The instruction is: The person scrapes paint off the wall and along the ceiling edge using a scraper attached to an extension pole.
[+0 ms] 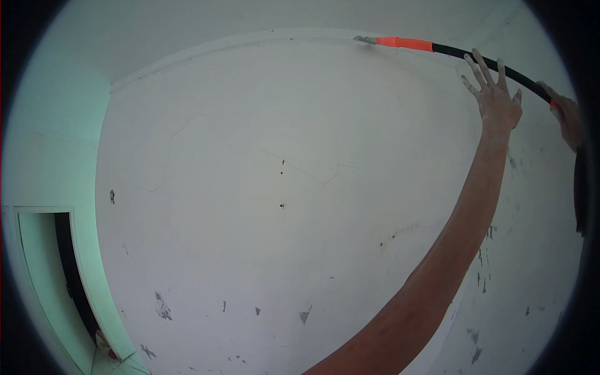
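Observation:
A long-handled scraper (408,44) runs along the top of a pale wall, with a black pole, an orange sleeve and a grey metal blade (364,40). The blade lies at the white trim strip (300,33) near the ceiling. My right hand (566,115), at the right rim of the view, is closed around the pole's lower end, by an orange part. My left hand (498,99) is raised with its fingers spread, and white dust or paste coats the fingertips. Those fingers overlap the pole; whether they touch it I cannot tell.
The pale wall (234,225) has thin cracks, small holes and chipped grey patches (162,305). On the right a second wall (525,262) shows similar marks. A doorway with a partly open door (47,276) stands at lower left, with a light-coloured bag-like thing (101,341) on the tiled floor.

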`<move>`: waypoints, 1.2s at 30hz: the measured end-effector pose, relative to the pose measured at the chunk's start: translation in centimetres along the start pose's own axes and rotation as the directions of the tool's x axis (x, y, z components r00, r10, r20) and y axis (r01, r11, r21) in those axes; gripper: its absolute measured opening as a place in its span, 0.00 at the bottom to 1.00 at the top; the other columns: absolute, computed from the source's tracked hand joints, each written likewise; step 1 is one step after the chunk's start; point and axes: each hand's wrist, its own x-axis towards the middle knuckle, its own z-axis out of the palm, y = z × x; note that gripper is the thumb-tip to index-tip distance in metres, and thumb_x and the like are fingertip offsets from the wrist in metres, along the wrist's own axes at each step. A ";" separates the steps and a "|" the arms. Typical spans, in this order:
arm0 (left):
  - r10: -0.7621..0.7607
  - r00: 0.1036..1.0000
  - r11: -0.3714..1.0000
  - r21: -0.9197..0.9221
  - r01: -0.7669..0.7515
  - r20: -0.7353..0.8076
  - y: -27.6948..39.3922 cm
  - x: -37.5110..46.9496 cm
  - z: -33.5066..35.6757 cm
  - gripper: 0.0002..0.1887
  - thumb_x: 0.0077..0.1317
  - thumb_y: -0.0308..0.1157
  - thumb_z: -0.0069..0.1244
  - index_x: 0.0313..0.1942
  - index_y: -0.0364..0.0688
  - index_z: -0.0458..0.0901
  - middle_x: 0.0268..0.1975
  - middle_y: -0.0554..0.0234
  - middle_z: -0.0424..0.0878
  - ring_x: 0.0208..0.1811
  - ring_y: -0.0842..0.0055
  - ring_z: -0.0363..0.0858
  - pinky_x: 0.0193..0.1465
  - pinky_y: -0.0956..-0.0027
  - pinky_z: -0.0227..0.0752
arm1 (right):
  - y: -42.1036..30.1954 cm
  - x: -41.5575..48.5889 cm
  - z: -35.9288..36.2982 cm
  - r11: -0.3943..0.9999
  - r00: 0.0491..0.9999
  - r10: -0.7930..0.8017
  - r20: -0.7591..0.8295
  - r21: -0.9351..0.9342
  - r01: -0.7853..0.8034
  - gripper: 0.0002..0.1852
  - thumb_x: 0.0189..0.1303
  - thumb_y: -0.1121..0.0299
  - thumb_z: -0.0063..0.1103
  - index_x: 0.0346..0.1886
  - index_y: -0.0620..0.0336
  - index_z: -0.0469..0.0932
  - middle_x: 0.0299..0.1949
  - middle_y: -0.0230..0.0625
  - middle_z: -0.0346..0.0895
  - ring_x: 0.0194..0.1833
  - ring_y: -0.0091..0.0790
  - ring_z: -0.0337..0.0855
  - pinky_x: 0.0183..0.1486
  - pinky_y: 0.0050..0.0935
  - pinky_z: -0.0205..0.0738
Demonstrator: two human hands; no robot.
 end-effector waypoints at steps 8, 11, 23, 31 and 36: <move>0.129 0.975 0.979 -0.179 -0.096 0.180 2.9 -2.6 1.2 0.49 0.69 0.50 0.54 0.82 0.52 0.42 0.82 0.30 0.33 0.84 0.42 0.30 0.80 0.31 0.35 | 8.1 -2.7 -0.7 0.998 0.998 0.031 0.052 -0.063 -0.028 0.25 0.77 0.61 0.52 0.75 0.34 0.68 0.40 0.31 0.78 0.39 0.31 0.76 0.44 0.34 0.72; 0.190 0.945 0.955 -0.275 -0.114 0.267 4.2 -3.7 2.7 0.49 0.68 0.50 0.54 0.82 0.52 0.42 0.82 0.30 0.33 0.84 0.42 0.30 0.80 0.32 0.35 | 13.1 -4.6 -1.4 0.996 0.995 0.045 0.089 -0.085 -0.038 0.25 0.77 0.61 0.53 0.76 0.33 0.68 0.40 0.31 0.77 0.39 0.31 0.76 0.44 0.34 0.72; 0.077 0.989 0.996 0.046 -0.072 -0.128 2.2 1.2 1.3 0.56 0.64 0.48 0.60 0.82 0.57 0.36 0.82 0.34 0.26 0.85 0.47 0.25 0.81 0.32 0.32 | 21.9 -1.6 -1.3 0.949 0.922 -0.263 -0.285 0.098 0.301 0.22 0.78 0.64 0.48 0.72 0.50 0.72 0.58 0.43 0.81 0.57 0.43 0.81 0.62 0.45 0.72; -0.047 0.999 0.992 0.122 0.044 0.024 0.3 1.8 0.1 0.59 0.66 0.48 0.59 0.82 0.60 0.27 0.82 0.38 0.21 0.85 0.48 0.21 0.78 0.26 0.33 | 19.6 2.3 -3.0 0.950 0.955 -0.275 -0.110 0.119 0.287 0.24 0.74 0.71 0.49 0.72 0.52 0.72 0.59 0.45 0.82 0.59 0.48 0.81 0.65 0.45 0.72; -0.108 0.994 0.990 0.088 0.106 0.007 0.2 2.6 1.3 0.60 0.65 0.48 0.59 0.81 0.61 0.25 0.82 0.40 0.19 0.84 0.46 0.21 0.77 0.24 0.36 | 19.1 3.0 -1.9 0.927 0.926 -0.337 -0.172 0.111 0.358 0.26 0.72 0.76 0.52 0.72 0.51 0.72 0.55 0.46 0.84 0.52 0.48 0.82 0.60 0.46 0.74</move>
